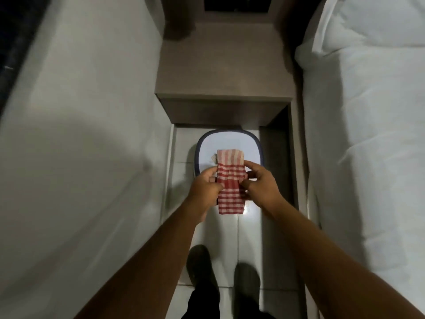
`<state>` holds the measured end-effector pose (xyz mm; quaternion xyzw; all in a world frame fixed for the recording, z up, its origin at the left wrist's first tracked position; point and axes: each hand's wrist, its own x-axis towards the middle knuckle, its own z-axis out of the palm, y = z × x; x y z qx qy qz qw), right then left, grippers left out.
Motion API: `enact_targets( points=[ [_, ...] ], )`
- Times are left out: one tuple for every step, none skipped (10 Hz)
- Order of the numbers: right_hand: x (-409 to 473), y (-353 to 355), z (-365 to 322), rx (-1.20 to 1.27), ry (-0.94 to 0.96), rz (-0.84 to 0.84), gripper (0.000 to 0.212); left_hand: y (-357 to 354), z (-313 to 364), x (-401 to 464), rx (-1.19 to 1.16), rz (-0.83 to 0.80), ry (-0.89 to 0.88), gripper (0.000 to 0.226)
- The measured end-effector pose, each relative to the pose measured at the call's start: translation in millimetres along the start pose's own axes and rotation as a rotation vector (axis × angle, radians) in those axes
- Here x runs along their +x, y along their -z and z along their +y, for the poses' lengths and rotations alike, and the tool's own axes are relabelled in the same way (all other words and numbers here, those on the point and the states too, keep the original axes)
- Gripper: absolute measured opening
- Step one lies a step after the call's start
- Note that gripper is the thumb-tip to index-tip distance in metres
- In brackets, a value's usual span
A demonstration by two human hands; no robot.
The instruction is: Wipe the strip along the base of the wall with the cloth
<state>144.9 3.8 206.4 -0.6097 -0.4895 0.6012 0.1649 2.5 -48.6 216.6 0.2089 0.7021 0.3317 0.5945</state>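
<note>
Cloth (230,187), red-and-white checked and folded long, hangs between my hands above the white bin (230,146). My left hand (205,188) pinches its left edge with curled fingers; my right hand (262,184) pinches the right edge.

A glossy white tiled floor (249,240) runs as a narrow aisle between two white-sheeted beds (76,157). On it stands a round white bin with a dark rim (230,143), perhaps a basket, before a brown wooden nightstand (224,72).
</note>
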Motion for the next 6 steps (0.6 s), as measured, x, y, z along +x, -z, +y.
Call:
enact_targets(
  points=[
    [67.3,-6.2,31.8,-0.035,-0.014,0.024,0.041,-12.0,-18.8,74.4,0.046,0.005,-0.007,0.026],
    [126.0,-13.2,70.8,-0.111,-0.017,0.037,0.042,-26.3,-47.9,140.4,0.128,0.026,0.012,0.024],
    [172.0,-24.1,106.9,-0.141,-0.009,0.02,0.038,-36.1,-78.2,193.2,0.195,0.09,-0.007,0.022],
    [198.1,-37.7,135.5,-0.188,-0.041,0.01,0.034,-36.5,-101.2,223.2,0.315,0.098,-0.008,0.029],
    [210.0,-47.1,149.5,-0.299,-0.045,0.05,0.029,-38.4,-111.8,234.9,0.399,0.089,-0.024,0.031],
    [208.9,-49.6,153.7,-0.387,-0.029,0.094,0.026,-35.5,-115.0,233.3,0.561,0.119,-0.048,0.033]
  ],
)
